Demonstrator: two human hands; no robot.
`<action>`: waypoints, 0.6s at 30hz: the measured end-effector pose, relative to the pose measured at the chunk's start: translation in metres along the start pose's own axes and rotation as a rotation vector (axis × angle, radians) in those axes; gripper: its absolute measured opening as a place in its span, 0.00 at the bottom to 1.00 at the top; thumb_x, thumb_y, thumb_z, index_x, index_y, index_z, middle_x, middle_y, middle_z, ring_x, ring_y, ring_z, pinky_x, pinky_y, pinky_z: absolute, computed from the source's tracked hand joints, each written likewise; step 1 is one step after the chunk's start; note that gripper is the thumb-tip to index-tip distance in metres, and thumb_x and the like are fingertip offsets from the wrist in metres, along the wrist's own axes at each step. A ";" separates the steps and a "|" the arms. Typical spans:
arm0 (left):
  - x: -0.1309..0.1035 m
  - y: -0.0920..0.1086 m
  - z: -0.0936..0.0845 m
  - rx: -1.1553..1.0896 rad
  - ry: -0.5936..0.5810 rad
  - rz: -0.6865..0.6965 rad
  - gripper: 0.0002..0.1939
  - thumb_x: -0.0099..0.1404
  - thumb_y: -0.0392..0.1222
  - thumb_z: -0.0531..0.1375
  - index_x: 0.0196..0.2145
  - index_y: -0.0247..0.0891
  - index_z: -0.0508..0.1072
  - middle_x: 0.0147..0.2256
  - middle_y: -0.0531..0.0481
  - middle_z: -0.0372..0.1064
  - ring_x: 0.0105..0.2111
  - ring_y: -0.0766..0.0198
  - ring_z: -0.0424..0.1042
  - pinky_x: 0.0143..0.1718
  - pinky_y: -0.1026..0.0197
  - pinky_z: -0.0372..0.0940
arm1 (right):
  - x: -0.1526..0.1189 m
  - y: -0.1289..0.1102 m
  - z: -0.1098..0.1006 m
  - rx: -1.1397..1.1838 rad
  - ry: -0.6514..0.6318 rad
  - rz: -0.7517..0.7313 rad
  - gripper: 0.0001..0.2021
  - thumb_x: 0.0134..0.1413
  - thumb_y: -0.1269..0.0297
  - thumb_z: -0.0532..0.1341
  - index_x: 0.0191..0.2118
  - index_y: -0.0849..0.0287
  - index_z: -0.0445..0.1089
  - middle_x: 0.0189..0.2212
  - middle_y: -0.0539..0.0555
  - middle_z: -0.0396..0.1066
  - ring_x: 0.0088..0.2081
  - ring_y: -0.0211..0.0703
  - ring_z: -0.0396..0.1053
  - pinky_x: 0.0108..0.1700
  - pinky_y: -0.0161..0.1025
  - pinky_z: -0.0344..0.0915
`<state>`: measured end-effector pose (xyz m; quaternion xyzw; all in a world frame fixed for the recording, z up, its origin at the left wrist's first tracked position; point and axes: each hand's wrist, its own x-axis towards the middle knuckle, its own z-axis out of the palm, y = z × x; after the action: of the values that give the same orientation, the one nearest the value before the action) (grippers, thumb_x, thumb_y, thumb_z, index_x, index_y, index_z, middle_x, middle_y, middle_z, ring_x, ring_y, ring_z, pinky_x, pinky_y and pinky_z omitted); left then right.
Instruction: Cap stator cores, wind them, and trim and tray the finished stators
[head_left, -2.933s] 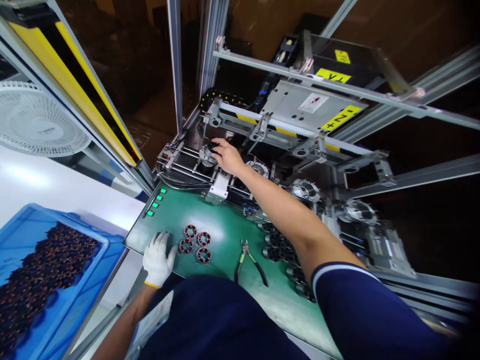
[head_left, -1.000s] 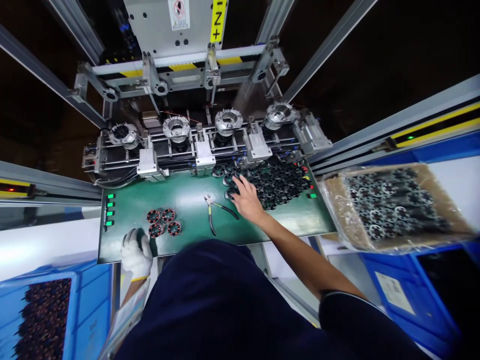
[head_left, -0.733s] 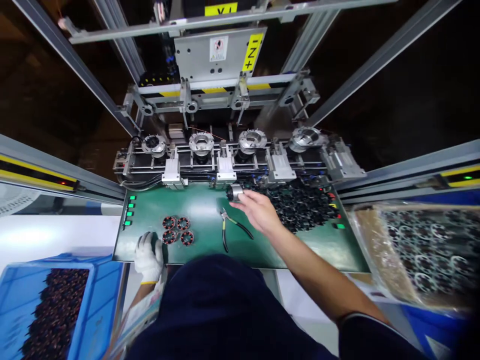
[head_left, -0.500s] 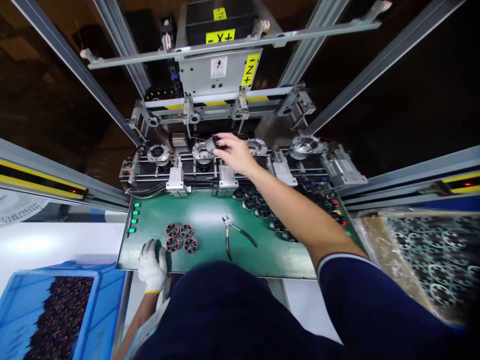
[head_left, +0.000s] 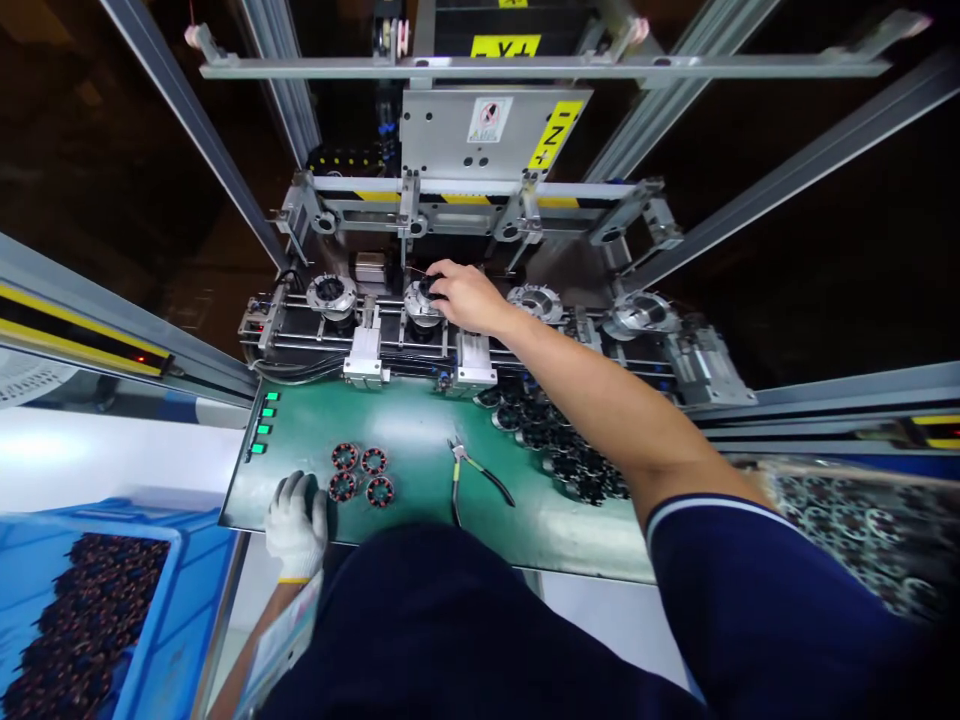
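Note:
My bare right hand (head_left: 471,297) is over the second round metal fixture (head_left: 424,313) from the left. Its fingers are closed round a black-lined motor stator core (head_left: 429,287), which sits level in that fixture, partly hidden by the fingers. My left hand (head_left: 295,528), in a white knitted glove, lies on the front left edge of the green table (head_left: 420,420) with its fingers apart and nothing in it. Just right of it are several wound stators (head_left: 379,491) with copper-red coils. A pair of side cutters (head_left: 480,468) rests at mid-table, jaws spread.
A heap of black-lined stator cores (head_left: 585,470) lies under my right forearm. Other fixtures (head_left: 331,294) line the winding machine (head_left: 487,130). At left stands a blue bin (head_left: 176,580) of dark parts; at right, a box of metal rings (head_left: 847,530). Metal posts frame both sides.
The stator core was tilted above the second fixture in my right hand; now it is down in the fixture, my fingers still on it. My left hand stays at the table edge. The view has shifted.

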<state>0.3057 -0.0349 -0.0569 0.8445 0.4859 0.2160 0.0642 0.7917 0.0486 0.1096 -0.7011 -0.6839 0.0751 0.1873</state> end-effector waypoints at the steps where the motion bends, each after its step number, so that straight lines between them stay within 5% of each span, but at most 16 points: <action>1: 0.000 0.001 -0.001 0.002 0.000 0.001 0.17 0.73 0.47 0.57 0.54 0.37 0.73 0.56 0.35 0.73 0.58 0.43 0.70 0.56 0.41 0.67 | 0.003 -0.001 -0.001 -0.019 -0.020 0.006 0.11 0.60 0.69 0.61 0.44 0.65 0.80 0.62 0.62 0.68 0.57 0.58 0.71 0.63 0.54 0.64; 5: 0.001 0.003 -0.003 0.013 -0.012 0.000 0.17 0.73 0.48 0.57 0.54 0.37 0.73 0.56 0.36 0.73 0.58 0.43 0.71 0.55 0.42 0.68 | 0.006 0.001 -0.005 -0.044 -0.098 -0.003 0.12 0.58 0.71 0.62 0.46 0.65 0.79 0.61 0.61 0.70 0.60 0.59 0.69 0.63 0.54 0.65; 10: 0.001 0.002 -0.004 0.017 -0.020 -0.013 0.17 0.73 0.48 0.57 0.54 0.38 0.74 0.56 0.36 0.74 0.58 0.43 0.71 0.55 0.42 0.68 | -0.010 0.005 0.000 -0.071 -0.089 -0.055 0.20 0.54 0.79 0.58 0.51 0.65 0.77 0.65 0.60 0.67 0.73 0.62 0.52 0.68 0.63 0.57; 13: 0.003 0.001 -0.004 0.012 -0.009 -0.003 0.17 0.73 0.49 0.57 0.53 0.38 0.74 0.55 0.35 0.74 0.57 0.43 0.72 0.55 0.41 0.68 | -0.015 0.002 0.005 -0.065 -0.068 -0.029 0.21 0.55 0.81 0.56 0.53 0.67 0.76 0.66 0.62 0.65 0.72 0.60 0.54 0.68 0.64 0.57; 18: 0.005 0.000 -0.004 -0.007 0.006 0.028 0.17 0.74 0.48 0.55 0.53 0.37 0.73 0.54 0.34 0.74 0.56 0.44 0.72 0.56 0.42 0.68 | -0.040 -0.037 0.017 -0.039 0.046 0.001 0.21 0.62 0.81 0.53 0.58 0.73 0.72 0.67 0.69 0.63 0.74 0.61 0.51 0.71 0.64 0.53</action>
<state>0.3062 -0.0312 -0.0516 0.8502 0.4736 0.2211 0.0625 0.7491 0.0113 0.1014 -0.7064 -0.6805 0.0457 0.1892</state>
